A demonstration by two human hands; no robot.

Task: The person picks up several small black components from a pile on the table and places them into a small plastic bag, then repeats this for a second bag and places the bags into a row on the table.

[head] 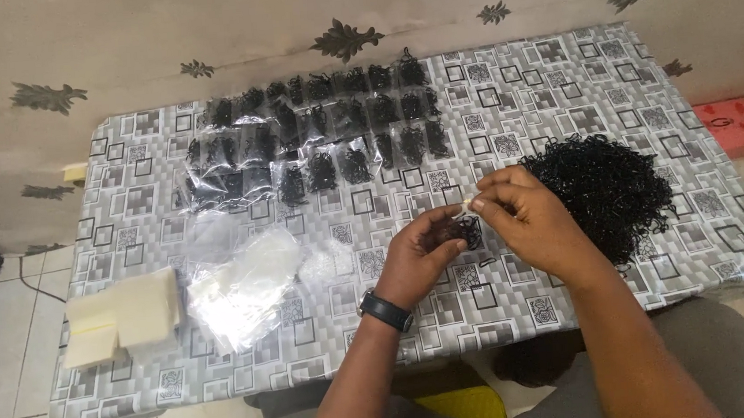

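My left hand (pixel 420 254) cups a small bunch of black rubber bands (pixel 464 228) over the table's middle. Just right of it, my right hand (pixel 522 210) pinches something small and pale at its fingertips, touching the bunch. A big loose pile of black rubber bands (pixel 604 182) lies right behind my right hand. Rows of small clear bags filled with black bands (pixel 313 134) lie at the far left-centre of the table. A dark watch sits on my left wrist.
A heap of clear plastic bags (pixel 245 285) and a stack of pale paper cards (pixel 124 317) lie at the left. The low table (pixel 556 71) has a grey patterned cover. A patterned curtain hangs behind; a red object (pixel 735 125) lies on the floor at right.
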